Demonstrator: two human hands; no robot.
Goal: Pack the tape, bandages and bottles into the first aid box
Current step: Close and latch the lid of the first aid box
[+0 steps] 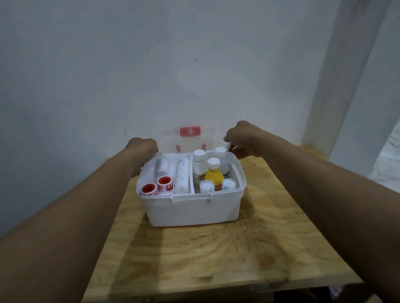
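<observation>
On yellow bottle [214,177], red label's writing seems illegible.

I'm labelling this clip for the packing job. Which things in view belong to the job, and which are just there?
Part of the job:
first aid box
clear lid
tape rolls
bandages
bottles
left hand and right hand, at the lid's sides

Just there:
wooden table
wall

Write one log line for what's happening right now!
stage: closing | left hand and right hand: on lid sides | box: open, tape, bandages, bottles inside | table
</observation>
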